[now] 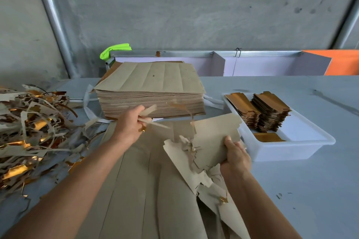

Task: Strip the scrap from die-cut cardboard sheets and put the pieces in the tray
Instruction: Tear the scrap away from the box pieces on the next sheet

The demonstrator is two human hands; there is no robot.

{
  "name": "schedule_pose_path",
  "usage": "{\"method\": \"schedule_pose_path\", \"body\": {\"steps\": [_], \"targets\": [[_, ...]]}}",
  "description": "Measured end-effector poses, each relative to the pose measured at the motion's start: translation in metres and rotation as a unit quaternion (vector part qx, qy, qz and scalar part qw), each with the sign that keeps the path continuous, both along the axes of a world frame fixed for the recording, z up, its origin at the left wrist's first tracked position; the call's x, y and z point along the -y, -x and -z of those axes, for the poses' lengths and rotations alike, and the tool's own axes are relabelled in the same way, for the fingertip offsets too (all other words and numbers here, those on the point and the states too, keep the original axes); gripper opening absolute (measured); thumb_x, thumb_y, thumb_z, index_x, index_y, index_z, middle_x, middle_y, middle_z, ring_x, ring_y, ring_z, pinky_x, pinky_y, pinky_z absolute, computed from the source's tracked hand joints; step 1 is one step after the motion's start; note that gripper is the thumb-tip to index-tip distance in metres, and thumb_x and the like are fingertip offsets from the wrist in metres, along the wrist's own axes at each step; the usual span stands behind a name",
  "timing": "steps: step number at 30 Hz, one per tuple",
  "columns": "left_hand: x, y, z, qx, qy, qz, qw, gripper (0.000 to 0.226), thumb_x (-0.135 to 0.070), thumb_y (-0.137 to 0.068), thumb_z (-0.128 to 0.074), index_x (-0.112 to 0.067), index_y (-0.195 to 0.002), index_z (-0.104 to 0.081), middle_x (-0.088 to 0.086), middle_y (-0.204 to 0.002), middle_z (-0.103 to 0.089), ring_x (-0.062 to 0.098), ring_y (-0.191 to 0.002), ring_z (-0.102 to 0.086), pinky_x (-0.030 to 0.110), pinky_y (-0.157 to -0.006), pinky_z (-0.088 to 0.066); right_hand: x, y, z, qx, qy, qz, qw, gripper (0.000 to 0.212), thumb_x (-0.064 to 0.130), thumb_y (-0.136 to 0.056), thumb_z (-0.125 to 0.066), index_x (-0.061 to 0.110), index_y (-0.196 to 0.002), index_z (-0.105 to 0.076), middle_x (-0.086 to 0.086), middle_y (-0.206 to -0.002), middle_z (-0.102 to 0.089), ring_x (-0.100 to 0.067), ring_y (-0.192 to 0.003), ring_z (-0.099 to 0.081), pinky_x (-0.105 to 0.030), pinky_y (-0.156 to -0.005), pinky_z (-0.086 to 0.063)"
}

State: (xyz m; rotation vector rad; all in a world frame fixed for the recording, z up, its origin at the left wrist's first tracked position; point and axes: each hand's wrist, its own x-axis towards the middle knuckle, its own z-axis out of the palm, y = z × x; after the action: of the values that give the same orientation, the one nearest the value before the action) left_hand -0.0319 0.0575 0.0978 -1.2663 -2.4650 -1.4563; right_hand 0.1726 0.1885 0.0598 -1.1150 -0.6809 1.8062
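My left hand (130,122) grips thin grey scrap strips (149,113) in front of the tall stack of die-cut cardboard sheets (153,83). My right hand (235,153) holds a bundle of stripped cardboard pieces (211,137), lifted and tilted above the sheet lying flat before me (136,190). Torn scrap hangs from the bundle's left edge. Just right of that hand stands the white plastic tray (295,148), holding two piles of gold-faced pieces (260,109) and a single flat one.
A heap of grey and gold scrap strips (31,130) covers the table's left side. Behind the grey table (310,190) run a metal rail, a bright green cloth (114,49) and an orange panel (342,62).
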Motion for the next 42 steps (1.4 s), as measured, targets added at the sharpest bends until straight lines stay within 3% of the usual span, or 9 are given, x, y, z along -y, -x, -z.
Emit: {"method": "schedule_pose_path", "body": {"steps": [3, 6, 11, 14, 21, 25, 28, 31, 42], "targets": [[0.004, -0.009, -0.007, 0.057, 0.189, 0.036, 0.980, 0.081, -0.006, -0.074, -0.077, -0.018, -0.142, -0.035, 0.012, -0.131, -0.044, 0.019, -0.109, -0.052, 0.027, -0.087, -0.048, 0.001, 0.001, 0.002, -0.016, 0.008, 0.010, 1.000, 0.024, 0.012, -0.089, -0.064, 0.012, -0.066, -0.056, 0.000, -0.077, -0.059, -0.012, -0.069, -0.054, -0.036, -0.081, -0.049], [0.016, -0.028, -0.016, 0.098, 0.245, 0.117, 0.957, 0.114, -0.012, -0.069, -0.082, -0.039, -0.150, -0.005, 0.000, -0.153, -0.015, 0.013, -0.125, -0.042, 0.021, -0.089, -0.046, -0.002, 0.000, 0.000, -0.016, -0.003, 0.019, 1.000, 0.026, 0.010, -0.089, -0.064, 0.010, -0.065, -0.052, 0.000, -0.075, -0.058, -0.011, -0.067, -0.054, -0.033, -0.074, -0.050], [0.025, -0.065, -0.013, 0.032, -0.013, 0.059, 0.998, 0.096, -0.028, -0.075, -0.078, -0.034, -0.149, -0.017, -0.014, -0.157, 0.001, 0.008, -0.130, -0.038, 0.021, -0.098, -0.042, -0.008, -0.001, 0.002, 0.006, 0.007, 0.023, 1.000, 0.026, 0.007, -0.087, -0.065, 0.010, -0.065, -0.053, -0.004, -0.076, -0.057, -0.012, -0.067, -0.054, -0.027, -0.082, -0.055], [0.021, -0.099, 0.021, -0.016, -0.034, -0.108, 0.993, 0.084, -0.036, -0.072, -0.078, -0.009, -0.139, -0.035, 0.009, -0.138, -0.033, 0.023, -0.121, -0.044, 0.031, -0.099, -0.040, -0.008, -0.001, 0.005, -0.018, 0.031, 0.022, 0.999, 0.022, 0.003, -0.086, -0.066, 0.009, -0.067, -0.056, -0.004, -0.076, -0.061, -0.015, -0.071, -0.058, -0.042, -0.091, -0.052], [-0.004, -0.118, 0.068, 0.285, 0.115, -0.081, 0.948, 0.071, -0.032, -0.060, -0.088, -0.011, -0.106, -0.037, 0.009, -0.115, -0.055, 0.021, -0.096, -0.055, 0.028, -0.079, -0.044, 0.001, 0.002, 0.002, -0.048, 0.013, -0.037, 0.998, 0.025, 0.002, -0.084, -0.068, 0.007, -0.063, -0.056, -0.005, -0.065, -0.065, -0.017, -0.061, -0.062, -0.028, -0.056, -0.056], [-0.013, -0.108, 0.075, 0.209, 0.205, -0.023, 0.956, 0.082, -0.034, -0.064, -0.085, -0.017, -0.131, -0.041, 0.002, -0.115, -0.059, 0.018, -0.106, -0.057, 0.027, -0.088, -0.046, 0.003, 0.000, -0.004, -0.025, -0.078, -0.087, 0.993, 0.032, 0.003, -0.084, -0.068, 0.010, -0.057, -0.053, -0.004, -0.057, -0.063, -0.016, -0.057, -0.062, -0.027, -0.056, -0.054], [-0.015, -0.108, 0.079, 0.120, 0.242, -0.002, 0.963, 0.021, -0.034, -0.074, -0.078, -0.025, -0.082, -0.060, -0.011, -0.077, -0.059, 0.011, -0.079, -0.059, 0.016, -0.061, -0.038, 0.006, -0.003, -0.011, 0.037, -0.180, -0.133, 0.974, 0.026, 0.005, -0.085, -0.066, 0.010, -0.061, -0.058, -0.006, -0.059, -0.065, -0.017, -0.052, -0.063, -0.027, -0.048, -0.052], [-0.018, -0.106, 0.086, 0.081, 0.248, -0.014, 0.965, 0.029, -0.033, -0.076, -0.075, -0.024, -0.060, -0.053, -0.006, -0.072, -0.064, 0.010, -0.067, -0.058, 0.019, -0.058, -0.037, 0.004, -0.007, -0.020, 0.108, -0.262, -0.164, 0.945, 0.015, 0.008, -0.088, -0.064, 0.013, -0.074, -0.067, -0.009, -0.074, -0.072, -0.023, -0.069, -0.070, -0.037, -0.059, -0.059], [-0.008, -0.075, 0.089, 0.039, 0.293, -0.002, 0.955, 0.037, -0.035, -0.071, -0.077, -0.019, -0.058, -0.047, -0.008, -0.056, -0.049, 0.011, -0.057, -0.048, 0.023, -0.048, -0.030, -0.048, -0.041, -0.074, 0.147, -0.405, 0.074, 0.899, 0.015, 0.015, -0.088, -0.054, 0.020, -0.074, -0.056, 0.000, -0.075, -0.061, -0.016, -0.067, -0.056, -0.031, -0.061, -0.050]]}}
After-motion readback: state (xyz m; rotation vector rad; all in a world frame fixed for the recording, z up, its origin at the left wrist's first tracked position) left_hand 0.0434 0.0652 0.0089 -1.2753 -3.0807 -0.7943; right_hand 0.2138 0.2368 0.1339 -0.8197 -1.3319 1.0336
